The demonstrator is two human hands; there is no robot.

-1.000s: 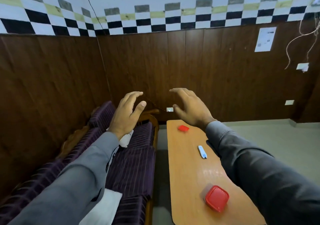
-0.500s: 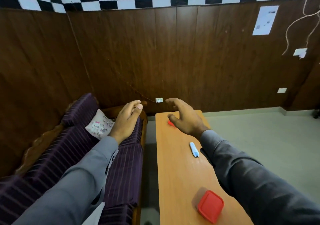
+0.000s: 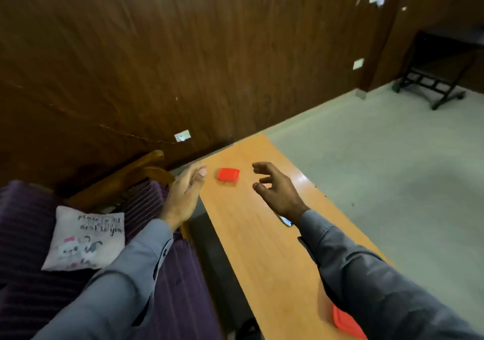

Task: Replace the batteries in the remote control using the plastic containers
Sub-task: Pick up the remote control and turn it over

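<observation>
A small red-lidded plastic container (image 3: 228,174) sits near the far end of the long orange wooden table (image 3: 264,256). My left hand (image 3: 184,194) hovers open just left of it, fingers together and pointing forward. My right hand (image 3: 277,189) hovers open to its right, fingers spread and curled. Neither hand touches the container. The white remote control (image 3: 285,220) lies on the table, mostly hidden under my right wrist. A second red-lidded container (image 3: 347,324) shows at the near end, partly covered by my right sleeve.
A purple striped sofa (image 3: 162,287) with a wooden armrest (image 3: 131,172) runs along the table's left side and carries a small printed cushion (image 3: 85,239). Dark wood panelling stands behind. Grey floor lies to the right, with a black stand (image 3: 434,77) in the far corner.
The view has tilted down and turned. Both hands have dropped lower and now flank the far red container, which the right hand covered half a second ago. The remote is now under my right wrist.
</observation>
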